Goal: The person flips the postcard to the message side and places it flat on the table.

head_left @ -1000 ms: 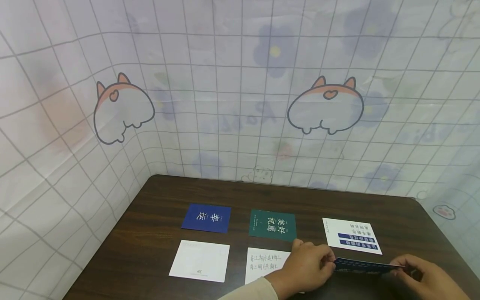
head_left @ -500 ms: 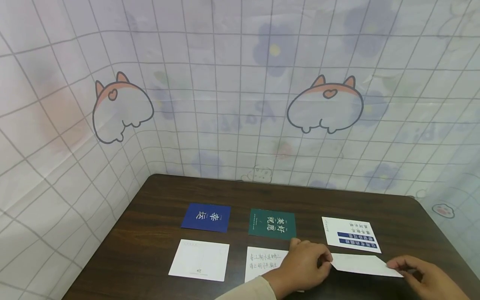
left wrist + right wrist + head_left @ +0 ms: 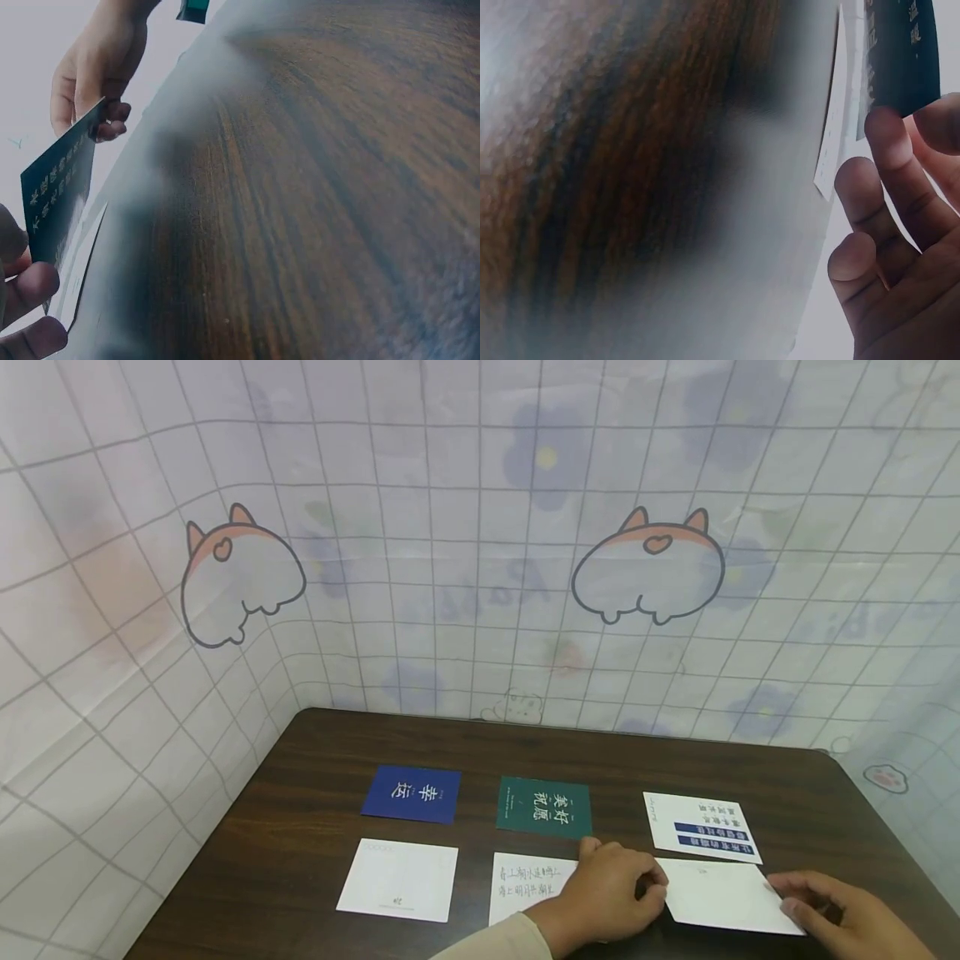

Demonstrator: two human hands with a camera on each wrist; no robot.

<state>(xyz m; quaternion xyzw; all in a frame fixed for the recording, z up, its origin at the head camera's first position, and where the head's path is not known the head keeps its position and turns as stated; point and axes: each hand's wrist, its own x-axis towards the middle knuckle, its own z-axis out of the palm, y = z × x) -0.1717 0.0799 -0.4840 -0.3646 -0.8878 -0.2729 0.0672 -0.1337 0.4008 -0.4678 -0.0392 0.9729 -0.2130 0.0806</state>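
Observation:
Both hands hold one postcard point(image 3: 731, 897) between them over the front right of the table. Its white back shows in the head view, while the wrist views catch its dark face point(image 3: 60, 176) with pale printed characters. My left hand point(image 3: 611, 889) pinches the left edge and overlaps a white handwritten card point(image 3: 517, 889) below it. At the opposite edge, my right hand point(image 3: 843, 910) pinches with thumb and index finger. In the right wrist view the other fingers point(image 3: 859, 187) are held apart from the card. Just beyond lies a white card with blue bands point(image 3: 701, 827).
A blue card point(image 3: 412, 795) and a green card point(image 3: 543, 806) lie in the back row on the dark wooden table point(image 3: 315, 827). Front left is a white card point(image 3: 397, 881). A gridded cloth with cartoon prints point(image 3: 450, 568) hangs behind the table.
The held postcard has turned over: its dark face showed at first, then its white back, which has since tilted flatter toward the table. Both hands stay in nearly the same place.

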